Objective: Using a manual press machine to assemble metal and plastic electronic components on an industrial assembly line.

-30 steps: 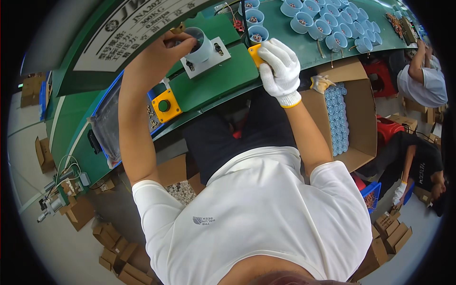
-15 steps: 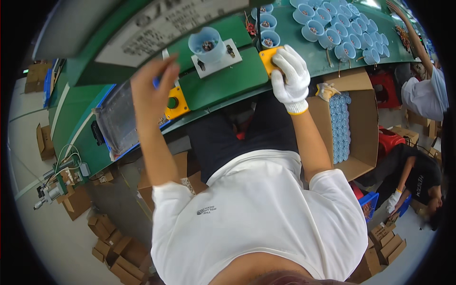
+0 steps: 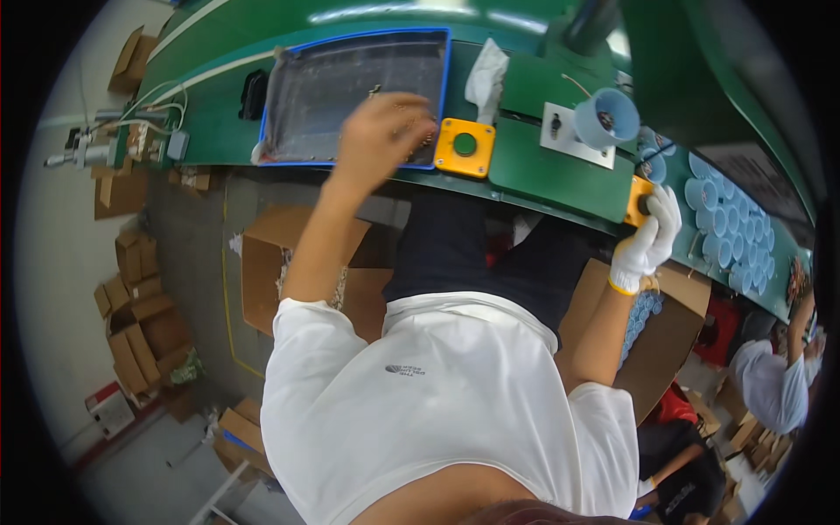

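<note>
My bare left hand (image 3: 383,136) is over the dark tray (image 3: 306,105) with a blue rim, its fingers loosely bent and apart. Tiny brass-coloured parts show by its fingertips; whether any is between them is hard to see. My right hand (image 3: 649,234), in a white knitted glove, rests with extended fingers against a yellow button box (image 3: 636,199) at the bench edge. Left of it, a light blue cup (image 3: 605,119) sits on a white fixture plate (image 3: 557,129), small metal parts inside. A second yellow box (image 3: 454,162) with a green button stands beside the tray.
A white cloth or bag (image 3: 486,77) lies beyond the second box. Several blue cups (image 3: 728,219) fill the bench at right. Below the bench stand an open carton (image 3: 681,293) holding stacked cups and another carton (image 3: 267,267). A co-worker's sleeve (image 3: 768,385) shows at far right.
The view has swung left, bringing the tray fully into sight. My left hand has gone from beside the cup fixture to over the tray. My right hand remains at its yellow box.
</note>
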The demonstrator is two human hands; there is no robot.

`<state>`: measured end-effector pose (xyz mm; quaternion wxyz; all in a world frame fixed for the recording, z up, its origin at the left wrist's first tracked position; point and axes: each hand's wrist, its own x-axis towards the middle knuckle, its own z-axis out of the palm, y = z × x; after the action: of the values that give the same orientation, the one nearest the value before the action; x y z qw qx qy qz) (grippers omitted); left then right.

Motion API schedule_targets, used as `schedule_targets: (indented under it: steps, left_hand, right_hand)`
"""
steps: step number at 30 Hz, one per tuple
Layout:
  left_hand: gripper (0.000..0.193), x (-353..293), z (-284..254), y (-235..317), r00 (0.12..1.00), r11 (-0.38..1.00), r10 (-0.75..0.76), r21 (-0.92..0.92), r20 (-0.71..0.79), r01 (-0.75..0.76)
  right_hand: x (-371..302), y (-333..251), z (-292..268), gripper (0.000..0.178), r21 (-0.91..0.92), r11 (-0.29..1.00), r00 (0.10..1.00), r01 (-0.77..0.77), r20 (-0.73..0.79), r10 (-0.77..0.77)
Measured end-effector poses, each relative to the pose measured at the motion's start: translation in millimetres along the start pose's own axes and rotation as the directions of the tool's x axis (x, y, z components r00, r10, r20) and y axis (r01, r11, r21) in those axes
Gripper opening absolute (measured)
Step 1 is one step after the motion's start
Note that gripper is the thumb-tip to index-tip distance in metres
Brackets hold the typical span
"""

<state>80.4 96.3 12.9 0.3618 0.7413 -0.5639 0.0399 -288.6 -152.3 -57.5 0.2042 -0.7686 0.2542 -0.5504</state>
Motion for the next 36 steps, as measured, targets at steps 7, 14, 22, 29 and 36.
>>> schedule_targets:
  steps: [7,14,22,29,36]
  left_hand:
    - [0.025,-36,-87,-74,0.907,0.911,-0.412,0.045,0.091,0.41]
    - [0.035,-39,-119,-93,0.716,0.781,-0.62,0.345,0.321,0.521]
    - [0.037,-13,-114,-100,0.553,0.71,-0.669,0.648,0.496,0.277]
    - [0.028,4,-116,-113,0.404,0.817,-0.573,0.539,0.713,0.207]
    - [0.022,34,-112,-83,0.421,0.86,-0.511,0.446,0.749,0.25]
  right_hand:
    - [-7,3,6,0.024,-0.078,0.992,0.995,0.099,0.02,-0.098]
    - [-11,6,3,0.027,-0.093,0.996,1.0,0.008,-0.01,-0.009]
    - [-13,6,9,0.022,-0.046,0.999,0.998,-0.004,-0.063,0.001]
    - [-12,4,9,0.02,-0.069,0.998,0.998,0.013,-0.06,-0.017]
    - [-8,-1,6,0.017,-0.031,0.999,0.994,0.022,-0.109,-0.026]
